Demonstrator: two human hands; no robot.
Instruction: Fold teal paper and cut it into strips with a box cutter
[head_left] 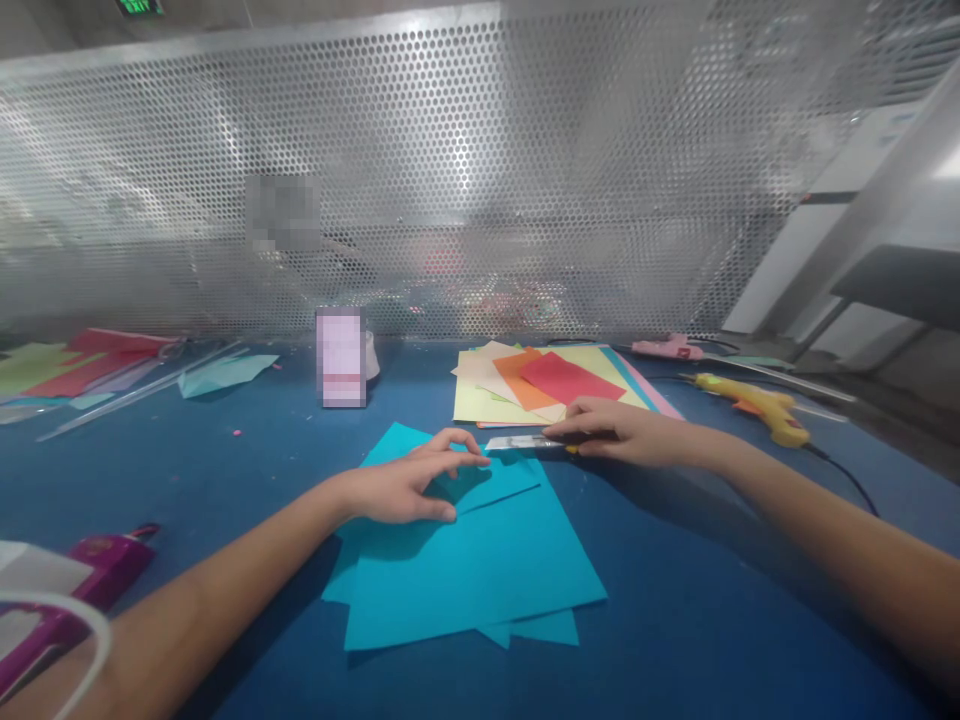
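Several overlapping sheets of bright blue paper (465,580) lie on the dark blue table in front of me. A dark slit or edge runs across the upper part of the top sheet. Over the upper left of the paper is my left hand (416,483), its fingers apart and holding nothing. My right hand (619,430), right of the paper's top corner, has its fingers closed round the handle of a utility knife (521,442). The knife's blade points left toward my left fingertips, over the paper's upper edge.
Coloured papers (480,395) are stacked behind my right hand. A yellow glue gun (765,405) and a pink one (667,347) lie right. Left are a purple tool (112,570), papers (90,360) and a blurred upright object (340,358). Perforated metal (465,150) stands behind.
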